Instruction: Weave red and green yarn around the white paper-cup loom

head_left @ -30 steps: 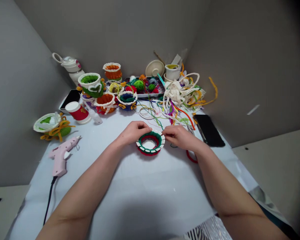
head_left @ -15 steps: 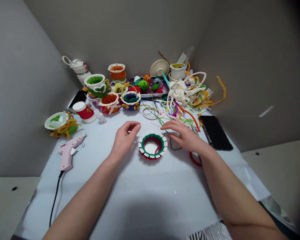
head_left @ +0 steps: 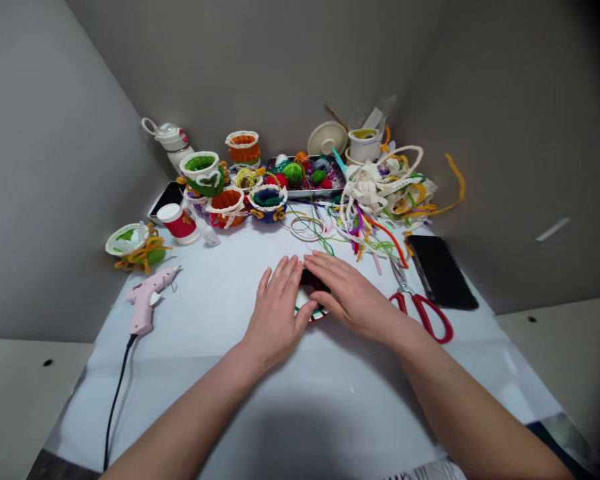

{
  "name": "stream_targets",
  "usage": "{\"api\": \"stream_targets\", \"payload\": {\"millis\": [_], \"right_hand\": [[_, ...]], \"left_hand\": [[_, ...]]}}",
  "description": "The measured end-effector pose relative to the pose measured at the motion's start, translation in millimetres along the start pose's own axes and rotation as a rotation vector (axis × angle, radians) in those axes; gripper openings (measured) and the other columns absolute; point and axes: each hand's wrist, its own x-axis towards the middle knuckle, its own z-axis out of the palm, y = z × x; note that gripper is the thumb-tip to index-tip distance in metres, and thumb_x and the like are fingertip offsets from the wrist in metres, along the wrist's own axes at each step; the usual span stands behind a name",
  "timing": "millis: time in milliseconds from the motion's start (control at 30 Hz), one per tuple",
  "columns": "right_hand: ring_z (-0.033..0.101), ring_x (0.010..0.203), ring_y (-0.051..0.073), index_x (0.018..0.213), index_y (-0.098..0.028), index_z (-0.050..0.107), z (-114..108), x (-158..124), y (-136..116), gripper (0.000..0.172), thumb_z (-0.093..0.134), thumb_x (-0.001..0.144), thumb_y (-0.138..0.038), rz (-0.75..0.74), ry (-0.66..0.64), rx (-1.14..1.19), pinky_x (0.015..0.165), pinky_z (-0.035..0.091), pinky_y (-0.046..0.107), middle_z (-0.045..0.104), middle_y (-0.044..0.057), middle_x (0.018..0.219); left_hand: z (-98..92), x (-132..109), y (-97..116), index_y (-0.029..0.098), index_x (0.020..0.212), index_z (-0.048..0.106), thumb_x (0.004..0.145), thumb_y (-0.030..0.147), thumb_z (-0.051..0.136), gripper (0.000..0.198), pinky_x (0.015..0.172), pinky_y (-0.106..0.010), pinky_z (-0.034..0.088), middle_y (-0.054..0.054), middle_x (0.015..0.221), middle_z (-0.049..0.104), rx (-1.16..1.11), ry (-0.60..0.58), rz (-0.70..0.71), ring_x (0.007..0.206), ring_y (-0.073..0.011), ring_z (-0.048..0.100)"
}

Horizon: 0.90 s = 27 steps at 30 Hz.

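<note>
A small round woven basket [head_left: 314, 312] of green and red yarn with a white slotted rim sits on the white table [head_left: 260, 373], almost wholly covered by my hands. My left hand [head_left: 279, 313] lies flat over its left side, fingers stretched out together. My right hand [head_left: 349, 296] lies flat over its right side and top, fingers extended. Both palms press down on the basket. Only a sliver of the rim shows between my thumbs.
Red-handled scissors [head_left: 421, 308] lie just right of my right hand, a black phone [head_left: 443, 272] beyond. A pink glue gun [head_left: 147, 303] with its cord lies left. Finished yarn baskets [head_left: 227, 200], a red can [head_left: 179, 221], a yarn tray [head_left: 305, 175] and tangled ribbons [head_left: 385, 193] crowd the back.
My hands were beside the basket with fingers curled around its rim; now both have come over it and lie flat on top. The view has shifted, showing the scissors.
</note>
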Motion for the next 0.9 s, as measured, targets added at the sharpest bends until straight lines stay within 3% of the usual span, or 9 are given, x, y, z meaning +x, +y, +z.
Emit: {"api": "stream_targets", "payload": {"millis": [267, 567, 900], "right_hand": [[0.033, 0.141, 0.031, 0.146, -0.017, 0.039, -1, -1, 6, 0.064, 0.054, 0.091, -0.047, 0.083, -0.105, 0.037, 0.114, 0.033, 0.055, 0.041, 0.016, 0.15], [0.048, 0.128, 0.029, 0.14, -0.022, 0.043, 8, -3, 15, 0.063, 0.063, 0.086, -0.046, 0.159, -0.079, 0.255, 0.106, 0.042, 0.048, 0.051, 0.014, 0.138], [0.046, 0.13, 0.03, 0.145, -0.024, 0.04, 24, -8, 22, 0.069, 0.061, 0.085, -0.052, 0.18, -0.004, 0.403, 0.109, 0.036, 0.048, 0.048, 0.014, 0.14]], "left_hand": [[4.0, -5, -5, 0.015, 0.15, 0.024, 0.094, 0.051, 0.04, 0.068, 0.118, -0.053, 0.015, -0.016, 0.156, 0.028, 0.058, -0.013, -0.008, 0.147, -0.0278, 0.021], [12.2, -7, -8, 0.016, 0.141, 0.036, 0.083, 0.051, 0.057, 0.071, 0.111, -0.049, 0.027, -0.019, 0.144, 0.046, -0.079, 0.102, -0.093, 0.139, -0.0307, 0.037], [25.9, -10, -14, 0.017, 0.147, 0.026, 0.084, 0.056, 0.054, 0.08, 0.111, -0.051, 0.026, -0.021, 0.148, 0.039, -0.173, 0.138, -0.104, 0.141, -0.0326, 0.032]]}}
